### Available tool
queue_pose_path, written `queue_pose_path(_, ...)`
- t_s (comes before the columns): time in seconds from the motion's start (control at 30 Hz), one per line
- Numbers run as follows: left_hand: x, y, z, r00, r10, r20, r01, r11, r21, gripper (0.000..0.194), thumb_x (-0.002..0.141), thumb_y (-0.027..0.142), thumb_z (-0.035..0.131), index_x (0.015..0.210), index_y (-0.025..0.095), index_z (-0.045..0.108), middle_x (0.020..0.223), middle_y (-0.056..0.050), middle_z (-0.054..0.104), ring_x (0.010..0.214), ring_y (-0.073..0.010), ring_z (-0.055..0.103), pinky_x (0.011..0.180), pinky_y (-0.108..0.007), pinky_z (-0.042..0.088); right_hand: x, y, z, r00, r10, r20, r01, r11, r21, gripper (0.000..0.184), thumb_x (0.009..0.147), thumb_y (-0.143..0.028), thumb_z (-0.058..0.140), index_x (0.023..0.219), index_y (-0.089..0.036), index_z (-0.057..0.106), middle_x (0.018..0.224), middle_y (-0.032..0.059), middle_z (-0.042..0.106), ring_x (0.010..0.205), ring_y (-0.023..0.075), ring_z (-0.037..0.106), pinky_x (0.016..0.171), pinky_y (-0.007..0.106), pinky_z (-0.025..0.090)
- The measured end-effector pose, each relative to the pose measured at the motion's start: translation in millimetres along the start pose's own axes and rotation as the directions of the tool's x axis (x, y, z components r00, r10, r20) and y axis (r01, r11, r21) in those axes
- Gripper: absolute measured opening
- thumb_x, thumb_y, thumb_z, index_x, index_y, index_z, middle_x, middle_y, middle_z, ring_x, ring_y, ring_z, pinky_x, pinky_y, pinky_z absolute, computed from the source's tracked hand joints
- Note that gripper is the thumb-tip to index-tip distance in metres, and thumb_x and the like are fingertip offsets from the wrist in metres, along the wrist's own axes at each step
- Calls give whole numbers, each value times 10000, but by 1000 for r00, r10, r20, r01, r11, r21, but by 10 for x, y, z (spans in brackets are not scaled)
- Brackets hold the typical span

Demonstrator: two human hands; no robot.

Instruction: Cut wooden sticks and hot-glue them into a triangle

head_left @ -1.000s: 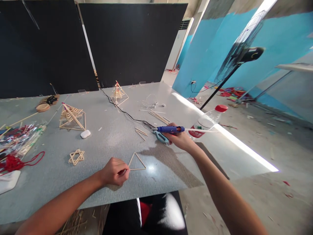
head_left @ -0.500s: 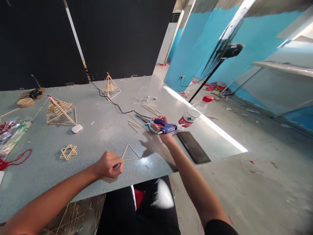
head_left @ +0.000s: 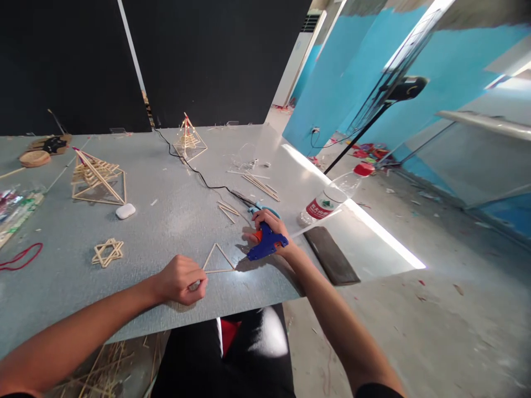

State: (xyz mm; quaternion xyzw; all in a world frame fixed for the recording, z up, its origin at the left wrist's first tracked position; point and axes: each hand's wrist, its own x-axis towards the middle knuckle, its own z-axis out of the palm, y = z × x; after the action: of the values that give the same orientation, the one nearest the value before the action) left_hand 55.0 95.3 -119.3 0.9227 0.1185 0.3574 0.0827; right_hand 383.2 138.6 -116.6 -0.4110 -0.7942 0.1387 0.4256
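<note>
My right hand (head_left: pixel 269 221) is wrapped around a blue hot glue gun (head_left: pixel 265 244) with an orange trigger, its front end tilted down and left over the table. A pale glue stick (head_left: pixel 317 222) trails from its back. Close to the gun's front lies a triangle of thin wooden sticks (head_left: pixel 219 271), flat on the table. At the triangle's left corner, my left hand (head_left: pixel 181 279) rests closed in a fist; a small greyish spot shows in the curl, and what it is I cannot make out. Light-blue-handled scissors (head_left: pixel 271 210) lie just behind my right hand.
Loose sticks (head_left: pixel 261 187), a bottle (head_left: pixel 332 196) and a dark phone-like slab (head_left: pixel 332 255) lie around the right side. On the left are a stick star (head_left: pixel 108 252), a white case (head_left: pixel 125 211) and a stick pyramid (head_left: pixel 99 177); another pyramid (head_left: pixel 189 141) stands behind. A black cord (head_left: pixel 199 176) crosses the table.
My right hand has turned the glue gun and brought it down and nearer, from over the scissors towards the triangle's right corner. My left hand stays closed beside the triangle.
</note>
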Motion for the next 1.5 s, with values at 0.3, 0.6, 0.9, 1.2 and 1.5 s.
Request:
queue_pose_path(0.3, 97, -15, 30, 989, 117, 96, -134, 972, 195, 38, 847, 175, 552, 833, 191, 584, 654, 22, 605, 620, -160, 544, 571, -329, 372, -198, 128, -8, 991, -135, -24, 129, 976, -176, 246, 806, -283, 739, 892, -256, 510, 1031, 77, 600, 843, 204, 637, 706, 356, 529)
queue_pose_path(0.6, 378, -164, 99, 953, 148, 266, -193, 970, 149, 444, 908, 328, 509, 1273, 105, 629, 1319, -88, 695, 1265, -283, 599, 1059, -439, 485, -303, 70, -44, 967, -206, -147, 147, 929, -338, 174, 816, -257, 732, 881, -250, 571, 1016, 50, 674, 792, 188, 692, 658, 326, 554)
queue_pose_path(0.9, 451, -202, 151, 914, 119, 387, -120, 992, -23, 439, 962, 430, 500, 1259, 154, 670, 1309, -85, 699, 1343, -328, 560, 1143, -554, 465, -307, 55, -48, 941, -310, -138, 211, 853, -477, 216, 835, -354, 763, 807, -229, 589, 902, 13, 680, 583, 88, 557, 491, 244, 435)
queue_pose_path(1.2, 427, -227, 200, 921, 41, 389, -37, 999, -18, 462, 979, 505, 460, 1243, 208, 697, 1228, -63, 725, 1296, -329, 587, 1176, -519, 401, -380, 0, -73, 957, -275, -97, 181, 821, -541, 162, 864, -333, 725, 845, -242, 593, 901, 15, 670, 637, 112, 569, 516, 276, 427)
queue_pose_path(1.5, 407, -242, 222, 909, 53, 414, -59, 998, 3, 536, 1033, 517, 340, 1319, 176, 640, 1282, -30, 705, 1375, -284, 515, 1255, -517, 225, -409, 53, -113, 945, -323, -57, 235, 787, -570, 128, 908, -295, 656, 828, -232, 578, 888, 16, 648, 656, 122, 584, 539, 307, 431)
